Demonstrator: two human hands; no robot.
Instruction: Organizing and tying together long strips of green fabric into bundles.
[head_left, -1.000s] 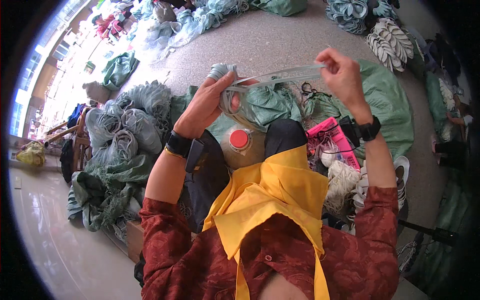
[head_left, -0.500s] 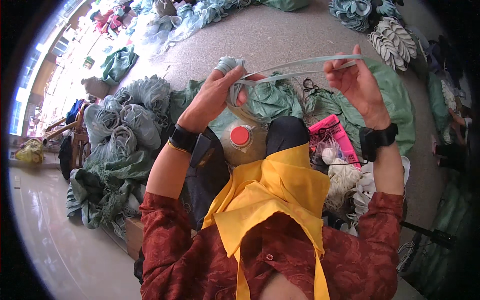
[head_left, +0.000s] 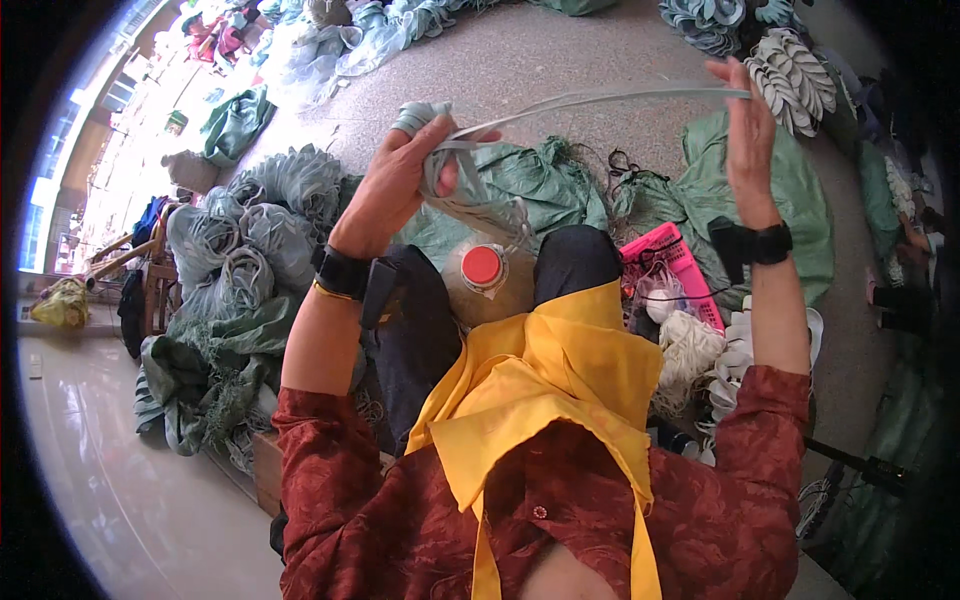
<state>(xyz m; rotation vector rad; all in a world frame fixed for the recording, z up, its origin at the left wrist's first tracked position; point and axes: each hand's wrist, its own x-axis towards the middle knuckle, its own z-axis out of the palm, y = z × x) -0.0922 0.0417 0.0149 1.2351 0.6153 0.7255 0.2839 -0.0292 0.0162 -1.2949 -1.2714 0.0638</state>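
My left hand (head_left: 400,180) is closed around a bundle of pale grey-green flat straps (head_left: 425,116), some of them wrapped over its fingers. Loose loops (head_left: 505,215) of the bundle dangle below this hand. From there a long, narrow stretch of strap (head_left: 620,96) runs taut to my right hand (head_left: 752,130), which is raised at the far right. The right fingers point upward, with the strap caught at them; their exact grip is partly hidden. Between my knees stands a large jar with a red lid (head_left: 482,266).
A pink plastic basket (head_left: 672,268) with white cord sits right of my knees. Green sacks (head_left: 775,215) lie in front. Heaped grey-green strap bundles (head_left: 265,240) rise at left. A stack of pale straps (head_left: 790,80) lies far right. A yellow apron (head_left: 550,370) covers my lap.
My right hand has moved farther away and slightly right, drawing the strap longer. My left hand has shifted left with the bundle, and its hanging loops now show more.
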